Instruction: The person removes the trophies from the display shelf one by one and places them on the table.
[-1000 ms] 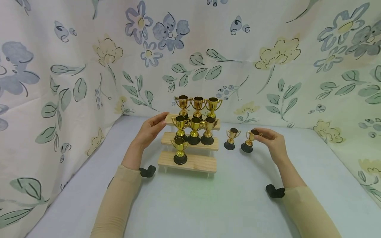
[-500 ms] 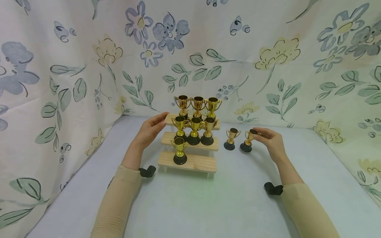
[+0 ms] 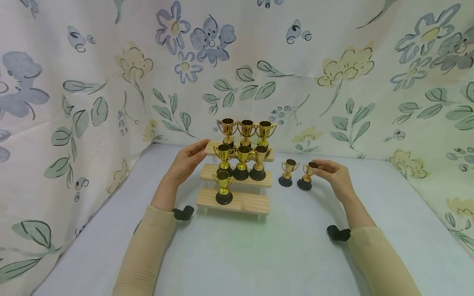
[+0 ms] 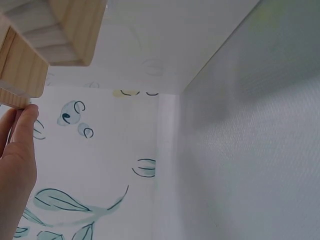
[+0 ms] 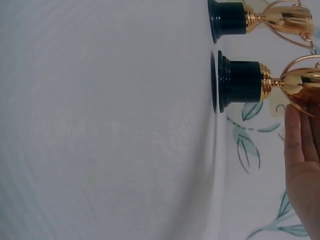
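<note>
My left hand [image 3: 186,162] holds the left end of the top board of a three-tier wooden display stand [image 3: 252,202], its fingertips at the board's edge in the left wrist view. Three small gold trophies stand on the top tier, three on the middle tier, and one trophy [image 3: 224,189] sits at the left of the bottom tier. To the right of the stand, my right hand [image 3: 338,177] grips the cup of a gold trophy [image 3: 305,181] with a black base. In the right wrist view a thin gap shows under that base. Beside it another trophy [image 3: 286,174] stands upright.
The white table [image 3: 281,255] stretches in front of the stand and to both sides. Behind it and along the sides hangs a floral cloth [image 3: 259,49]. A black wrist device [image 3: 184,213] sits at the left wrist, another [image 3: 338,233] at the right.
My right hand has shifted slightly to the left with the trophy, bringing it nearer the standing one. The left hand and the stand have not moved.
</note>
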Available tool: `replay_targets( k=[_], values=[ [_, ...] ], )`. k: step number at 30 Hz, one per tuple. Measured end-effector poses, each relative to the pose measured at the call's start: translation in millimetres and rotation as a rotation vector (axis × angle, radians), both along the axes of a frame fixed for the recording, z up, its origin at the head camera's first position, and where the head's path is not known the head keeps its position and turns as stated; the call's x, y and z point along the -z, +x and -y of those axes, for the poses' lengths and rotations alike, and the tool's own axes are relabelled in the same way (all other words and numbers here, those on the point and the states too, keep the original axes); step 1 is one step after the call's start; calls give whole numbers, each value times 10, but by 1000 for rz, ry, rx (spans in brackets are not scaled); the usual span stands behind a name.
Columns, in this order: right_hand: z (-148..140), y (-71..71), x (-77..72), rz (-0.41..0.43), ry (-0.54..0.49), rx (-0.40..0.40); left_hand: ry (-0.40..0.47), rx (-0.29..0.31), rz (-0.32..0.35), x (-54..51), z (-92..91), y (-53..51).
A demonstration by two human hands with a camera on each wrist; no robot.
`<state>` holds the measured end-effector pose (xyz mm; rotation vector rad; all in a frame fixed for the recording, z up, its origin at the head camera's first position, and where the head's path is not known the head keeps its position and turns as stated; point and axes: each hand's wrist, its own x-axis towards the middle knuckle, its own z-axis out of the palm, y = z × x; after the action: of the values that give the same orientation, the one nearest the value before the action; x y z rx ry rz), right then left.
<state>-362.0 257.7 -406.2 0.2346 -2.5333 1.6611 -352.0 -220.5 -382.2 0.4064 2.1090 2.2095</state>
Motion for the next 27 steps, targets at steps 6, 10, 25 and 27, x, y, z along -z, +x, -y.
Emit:
replay_targets(
  k=[6,10,25,27],
  values=[
    [2,-12,23,4,-6,-1,7,6,1,-9,-5,2],
    [0,-29,35,5,2,-2,15,6,1,-11,-5,3],
    [26,-20,20,1,2,-14,11,-3,2,-14,-5,2],
    [26,-20,29,6,0,-13,11,3,2,-12,-4,0]
  ],
)
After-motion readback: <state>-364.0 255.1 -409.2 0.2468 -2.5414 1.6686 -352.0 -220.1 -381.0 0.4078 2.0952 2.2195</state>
